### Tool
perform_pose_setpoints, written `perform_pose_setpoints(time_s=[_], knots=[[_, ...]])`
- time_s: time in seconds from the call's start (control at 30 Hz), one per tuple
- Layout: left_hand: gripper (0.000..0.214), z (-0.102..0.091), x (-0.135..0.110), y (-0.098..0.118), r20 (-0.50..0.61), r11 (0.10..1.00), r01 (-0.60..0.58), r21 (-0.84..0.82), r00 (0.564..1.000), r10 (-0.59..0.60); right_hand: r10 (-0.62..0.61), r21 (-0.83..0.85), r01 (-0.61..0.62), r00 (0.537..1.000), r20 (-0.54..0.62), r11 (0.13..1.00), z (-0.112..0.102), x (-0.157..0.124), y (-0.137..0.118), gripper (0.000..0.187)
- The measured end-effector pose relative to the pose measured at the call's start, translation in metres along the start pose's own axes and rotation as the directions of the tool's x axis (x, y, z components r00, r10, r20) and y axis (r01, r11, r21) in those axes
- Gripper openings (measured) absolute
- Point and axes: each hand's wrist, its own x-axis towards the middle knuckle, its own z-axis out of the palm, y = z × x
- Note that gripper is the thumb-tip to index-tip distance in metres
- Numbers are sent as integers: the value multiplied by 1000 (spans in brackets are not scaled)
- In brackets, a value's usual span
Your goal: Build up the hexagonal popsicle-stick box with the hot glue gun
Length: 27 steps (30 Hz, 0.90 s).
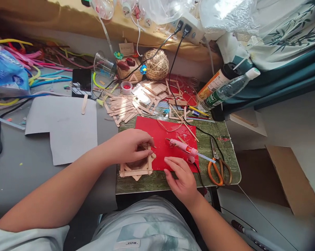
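My left hand [131, 144] rests curled on top of a square frame built from wooden craft sticks [136, 169], fingers pressed on its upper right corner. The frame lies at the left edge of a red sheet [159, 134] on a small green wooden board [225, 139]. My right hand [182, 177] lies just right of the frame, fingers stretched toward the red sheet and holding nothing. A pink glue gun [185, 148] lies on the red sheet just beyond its fingertips, black cord trailing off.
Orange-handled scissors [218, 169] lie at the board's right edge. Loose craft sticks [128, 106], a twine ball [156, 64], a phone [82, 82], grey paper [65, 125], bottles [225, 90] and coloured pipe cleaners [42, 76] crowd the back. A cardboard piece [293, 177] sits at the right.
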Motion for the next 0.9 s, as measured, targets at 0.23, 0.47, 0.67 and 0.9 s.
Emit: perform_pose_setpoints(time_s=[0.23, 0.47, 0.67, 0.9], knots=[[18, 4, 1, -3, 2, 999, 40, -6, 999, -40, -75, 114, 73, 997, 13, 991, 22, 21, 3, 60], [18, 6, 1, -4, -26, 1000, 16, -12, 1000, -16, -128, -7, 128, 991, 48, 992, 25, 13, 7, 70], [17, 6, 2, -4, -19, 1000, 13, -13, 1000, -13, -156, -172, 183, 974, 162, 968, 15, 22, -4, 80], [19, 5, 1, -4, -15, 999, 17, -28, 1000, -17, -47, -278, 64, 997, 67, 958, 6, 38, -20, 48]])
